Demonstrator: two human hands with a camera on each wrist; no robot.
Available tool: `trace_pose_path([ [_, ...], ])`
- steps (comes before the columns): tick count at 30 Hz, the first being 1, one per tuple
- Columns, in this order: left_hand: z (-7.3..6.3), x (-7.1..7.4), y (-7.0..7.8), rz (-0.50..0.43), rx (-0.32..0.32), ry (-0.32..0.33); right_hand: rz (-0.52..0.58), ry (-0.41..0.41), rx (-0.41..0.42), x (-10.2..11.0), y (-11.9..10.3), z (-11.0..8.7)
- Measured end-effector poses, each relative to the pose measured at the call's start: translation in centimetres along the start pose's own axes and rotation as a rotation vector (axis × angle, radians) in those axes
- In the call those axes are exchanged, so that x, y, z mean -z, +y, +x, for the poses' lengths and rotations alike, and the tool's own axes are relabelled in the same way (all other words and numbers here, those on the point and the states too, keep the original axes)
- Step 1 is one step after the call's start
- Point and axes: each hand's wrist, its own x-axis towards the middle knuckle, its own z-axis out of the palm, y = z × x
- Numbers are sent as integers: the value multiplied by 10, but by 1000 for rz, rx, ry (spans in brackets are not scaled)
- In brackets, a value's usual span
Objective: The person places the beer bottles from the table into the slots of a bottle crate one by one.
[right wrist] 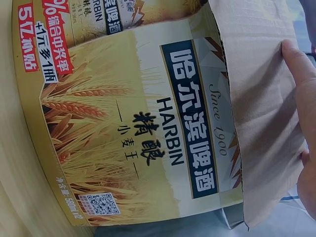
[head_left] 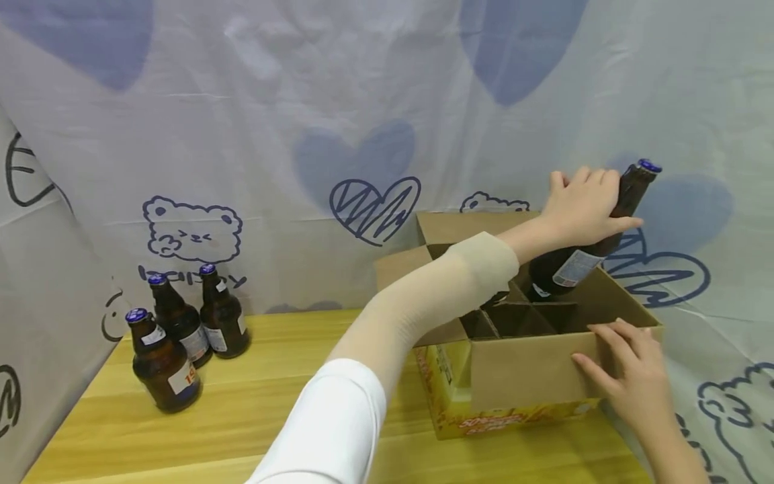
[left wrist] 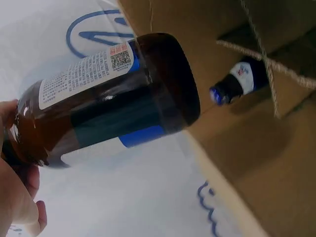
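In the head view my left hand (head_left: pixel 580 208) reaches across to the right and grips a brown glass beer bottle (head_left: pixel 577 265) round its neck. The bottle tilts, its blue cap up to the right and its base at the opening of a cardboard beer carton (head_left: pixel 508 417). In the left wrist view the bottle's base is in plain sight, apart from the carton's inner wall. My right hand (head_left: pixel 635 370) rests on the carton's near side, its fingers fairly straight at the top edge and its thumb against the folded-down flap (right wrist: pixel 266 113).
Cardboard dividers (head_left: pixel 523 319) split the carton's inside into cells. Another blue-capped bottle (left wrist: pixel 244 79) stands inside. Three brown bottles (head_left: pixel 166 366) stand at the left of the wooden table (head_left: pixel 290 390). A patterned cloth (head_left: pixel 272 101) hangs behind.
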Motion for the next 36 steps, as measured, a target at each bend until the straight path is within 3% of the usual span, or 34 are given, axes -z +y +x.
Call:
trace_pose_path([
  [8,2,-38,-3,-75,-111,-11,-8,-16,-16,-3,-5,-1],
  [14,-10,-73,-9,-117,-127,-4,9,-11,-16,-4,-15,-11],
  [18,-21,-87,-7,-145,-118,-23,14,-13,-30,-2,-21,-17],
  [21,-24,-93,-4,-162,-103,-41,18,-6,-36,1,-23,-18],
  [28,-18,-95,-5,-248,-69,-46,19,9,-20,1,-20,-11],
  [36,-22,-92,-1,-190,-303,-75,13,12,-34,6,-19,-12],
])
